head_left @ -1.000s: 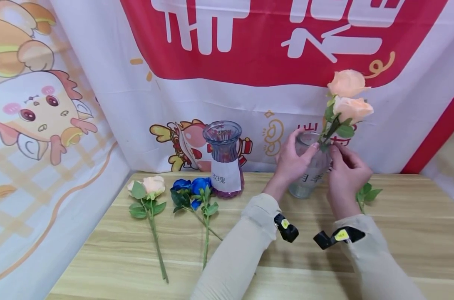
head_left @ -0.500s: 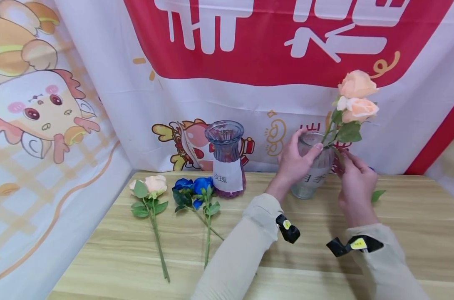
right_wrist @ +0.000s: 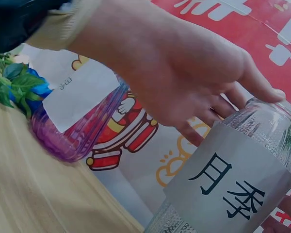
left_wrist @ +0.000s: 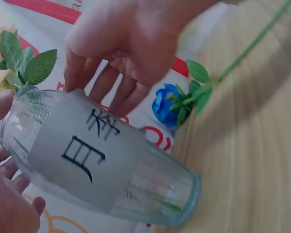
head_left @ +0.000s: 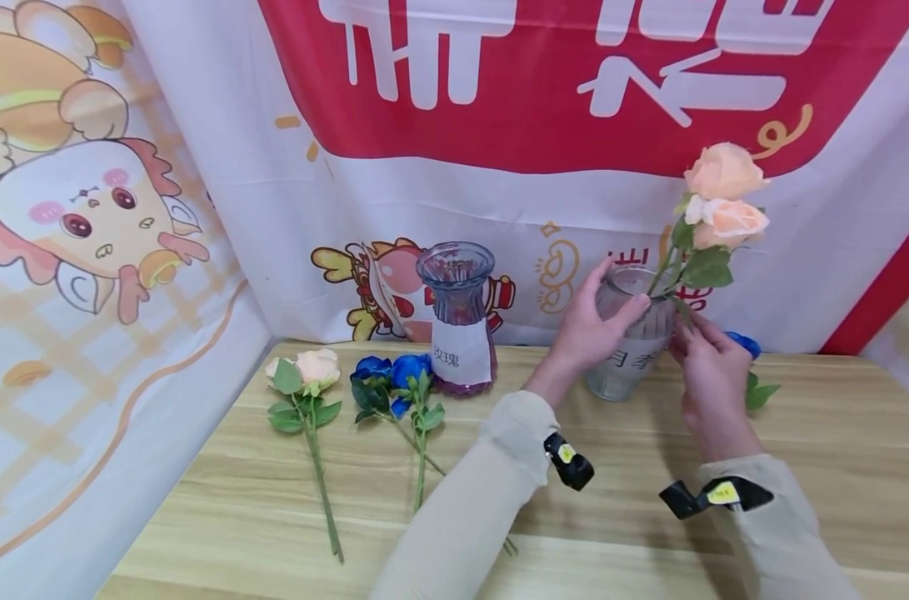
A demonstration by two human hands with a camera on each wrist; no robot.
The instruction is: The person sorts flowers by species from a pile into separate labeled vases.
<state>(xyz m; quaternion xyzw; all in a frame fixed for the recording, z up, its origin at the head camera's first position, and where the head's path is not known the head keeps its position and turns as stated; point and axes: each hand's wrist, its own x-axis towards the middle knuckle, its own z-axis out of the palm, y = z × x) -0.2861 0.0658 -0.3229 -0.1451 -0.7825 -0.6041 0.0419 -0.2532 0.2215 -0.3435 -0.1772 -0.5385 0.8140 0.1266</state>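
Note:
A clear glass vase (head_left: 610, 382) with a white label stands on the table, slightly tilted. My left hand (head_left: 592, 329) holds it from the left, thumb at the front near the rim. On the other side my right hand (head_left: 712, 375) grips the vase below the rim, its thumb and fingers against the glass in the left wrist view. Two peach roses (head_left: 726, 172) lean right out of the vase mouth. One green leaf (head_left: 683, 312) hangs by my right fingertips. Near the vase bottom, a green stem end (left_wrist: 167, 203) shows through the glass.
A blue-purple glass vase (head_left: 460, 304) with a label stands left of the hands. Blue roses (head_left: 411, 371) and pale pink roses (head_left: 317, 369) lie farther left. Behind my right hand lies another blue rose (left_wrist: 165, 104). A printed cloth (head_left: 379, 200) hangs behind the table (head_left: 259, 500).
My right hand has moved from the stems at the rim down to the vase's right side. The peach roses have spread and lean farther right. My left hand stays on the vase.

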